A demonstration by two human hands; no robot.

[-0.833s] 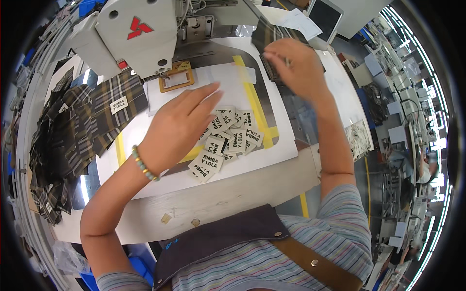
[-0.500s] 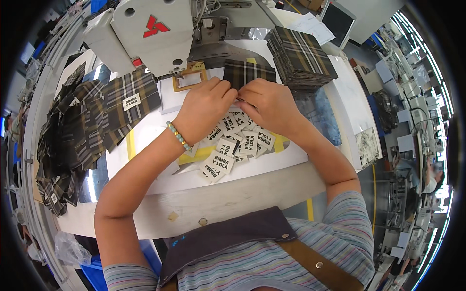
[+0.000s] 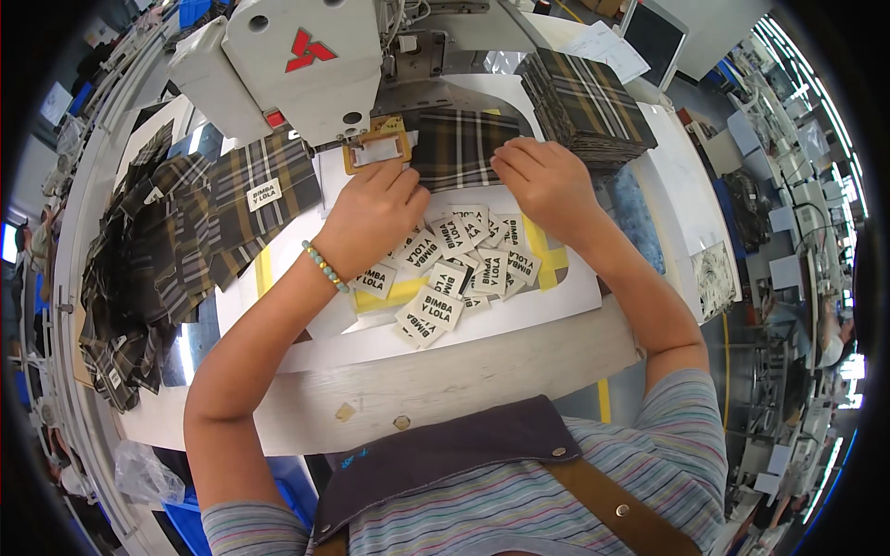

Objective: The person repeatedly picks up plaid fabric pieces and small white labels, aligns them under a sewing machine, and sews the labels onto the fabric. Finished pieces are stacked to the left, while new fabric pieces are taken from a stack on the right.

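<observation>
A dark plaid fabric piece point(image 3: 464, 139) lies on the machine bed between my hands. My left hand point(image 3: 380, 208), with a beaded bracelet on its wrist, has its fingers bent together at the cloth's near left corner, just below the yellow-brown clamp frame point(image 3: 378, 150) of the sewing machine. At the cloth's right edge, my right hand point(image 3: 545, 190) grips with fingers pressed together. Both sets of fingertips are partly hidden by the hands. Close below them is a loose pile of small cream labels point(image 3: 454, 269) with dark print.
The white sewing machine head point(image 3: 297, 69) rises at the back left. A thick stack of plaid pieces point(image 3: 593, 102) stands back right. Plaid pieces with labels point(image 3: 264, 190) are heaped at left, beside more crumpled plaid cloth point(image 3: 125, 278). A monitor point(image 3: 654, 42) stands at far right.
My hands have moved apart from where they met at the cloth's near edge. The plaid piece now lies nearer the clamp frame, spread between them. The view has shifted slightly.
</observation>
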